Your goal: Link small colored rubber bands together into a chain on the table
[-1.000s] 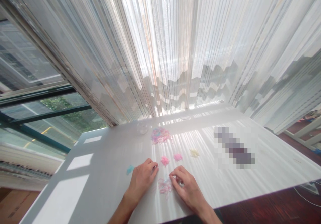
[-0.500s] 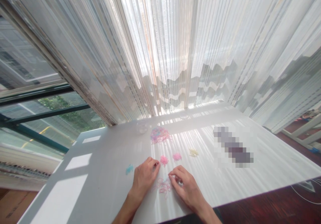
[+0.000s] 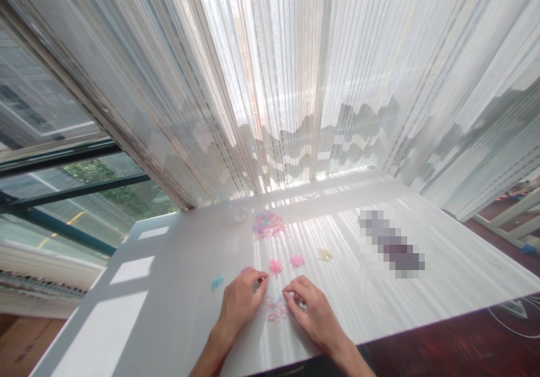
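Observation:
My left hand [image 3: 243,295] rests on the white table with thumb and index finger pinched together, just below a bright pink heap of small loops that look like rubber bands [image 3: 275,266]. My right hand [image 3: 307,305] is also pinched, its fingertips at the upper right of a loose spread of mixed pink and pale loops [image 3: 276,312] between both hands. Whatever either pinch holds is too small to make out. Beyond the left knuckles a bit of purple [image 3: 244,270] peeks out, mostly hidden. A blue heap [image 3: 217,282] lies left of that hand.
Farther back sit a light pink heap [image 3: 297,260], a pale yellow heap [image 3: 324,254] and a larger mixed heap [image 3: 269,225]. A clear round container [image 3: 239,212] stands behind them. To the right is a blurred-out object [image 3: 393,245]. Sheer curtains [image 3: 287,84] hang along the table's far edge.
My left hand has shifted slightly down and left, and a bit of purple now shows behind its knuckles. The right hand is almost unmoved, still pinched.

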`<state>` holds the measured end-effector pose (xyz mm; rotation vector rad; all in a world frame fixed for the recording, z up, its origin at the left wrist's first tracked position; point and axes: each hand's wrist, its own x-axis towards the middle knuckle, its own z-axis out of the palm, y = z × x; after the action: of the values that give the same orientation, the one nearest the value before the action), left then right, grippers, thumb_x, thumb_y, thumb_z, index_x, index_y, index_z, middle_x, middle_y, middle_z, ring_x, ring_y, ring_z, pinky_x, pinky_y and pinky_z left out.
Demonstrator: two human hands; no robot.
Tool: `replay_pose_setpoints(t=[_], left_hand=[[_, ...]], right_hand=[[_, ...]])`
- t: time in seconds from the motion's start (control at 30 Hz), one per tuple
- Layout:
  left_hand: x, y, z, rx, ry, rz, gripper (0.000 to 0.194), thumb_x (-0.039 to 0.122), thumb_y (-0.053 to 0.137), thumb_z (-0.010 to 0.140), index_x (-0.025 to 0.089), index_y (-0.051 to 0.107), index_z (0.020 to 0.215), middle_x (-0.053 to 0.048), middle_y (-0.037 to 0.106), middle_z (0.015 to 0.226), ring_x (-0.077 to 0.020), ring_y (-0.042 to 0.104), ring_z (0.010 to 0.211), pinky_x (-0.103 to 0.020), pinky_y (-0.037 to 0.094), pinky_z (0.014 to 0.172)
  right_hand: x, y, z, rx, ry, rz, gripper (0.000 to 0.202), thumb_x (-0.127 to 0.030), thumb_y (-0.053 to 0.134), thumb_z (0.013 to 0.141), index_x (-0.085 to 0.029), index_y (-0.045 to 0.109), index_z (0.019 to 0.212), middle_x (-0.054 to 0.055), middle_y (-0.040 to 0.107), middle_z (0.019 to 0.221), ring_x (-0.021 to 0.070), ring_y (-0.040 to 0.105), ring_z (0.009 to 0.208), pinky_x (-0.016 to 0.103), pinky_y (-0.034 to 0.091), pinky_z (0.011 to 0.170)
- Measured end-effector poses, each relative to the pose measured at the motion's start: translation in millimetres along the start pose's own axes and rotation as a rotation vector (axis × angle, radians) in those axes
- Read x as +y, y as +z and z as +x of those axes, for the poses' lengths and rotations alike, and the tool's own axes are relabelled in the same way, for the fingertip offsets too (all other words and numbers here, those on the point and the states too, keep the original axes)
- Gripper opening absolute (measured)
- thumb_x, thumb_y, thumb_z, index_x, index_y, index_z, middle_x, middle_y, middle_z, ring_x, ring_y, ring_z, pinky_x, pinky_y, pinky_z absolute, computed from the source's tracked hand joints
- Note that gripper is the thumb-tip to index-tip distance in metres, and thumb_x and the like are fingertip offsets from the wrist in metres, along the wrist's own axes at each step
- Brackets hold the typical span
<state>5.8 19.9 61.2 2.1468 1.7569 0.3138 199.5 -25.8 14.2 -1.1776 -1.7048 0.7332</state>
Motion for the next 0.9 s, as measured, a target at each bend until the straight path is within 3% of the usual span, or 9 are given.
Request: replay_pose_setpoints(t=[0.23, 0.6, 0.9], left_hand=[[-9, -5.4, -14, 0.002, -0.055, -0.003, 0.022, 0.027, 0.055, 0.095, 0.030, 0.074, 0.105, 0.002, 0.076, 0.100, -0.0162, 0.070, 0.080, -0.026, 0.048, 0.072], [-30, -7.6, -57, -0.128, -0.059, -0.040, 0.017, 0.030, 0.057, 0.093, 0.029, 0.072, 0.100, 0.002, 0.074, 0.104, -0.0179, 0.071, 0.093, -0.026, 0.049, 0.080], [-27, 0.5, -60, -0.104, -0.014, 0.025, 0.022, 0.027, 0.045, 0.099, 0.025, 0.066, 0.092, -0.001, 0.073, 0.097, -0.0171, 0.070, 0.085, -0.026, 0.047, 0.074]], right_hand=[[0, 0, 1, -0.006, 0.002, 0.013, 0.016, -0.019, 0.054, 0.099, -0.021, 0.069, 0.093, 0.003, 0.064, 0.086, 0.0156, 0.064, 0.071, 0.027, 0.054, 0.070], [1, 0, 1, -0.009, 0.008, -0.010, 0.016, -0.020, 0.053, 0.100, -0.021, 0.068, 0.094, 0.004, 0.065, 0.089, 0.0172, 0.065, 0.076, 0.030, 0.054, 0.073], [1, 0, 1, -0.006, 0.003, -0.004, 0.017, -0.023, 0.053, 0.101, -0.022, 0.068, 0.094, 0.004, 0.065, 0.087, 0.0175, 0.065, 0.075, 0.029, 0.054, 0.070]])
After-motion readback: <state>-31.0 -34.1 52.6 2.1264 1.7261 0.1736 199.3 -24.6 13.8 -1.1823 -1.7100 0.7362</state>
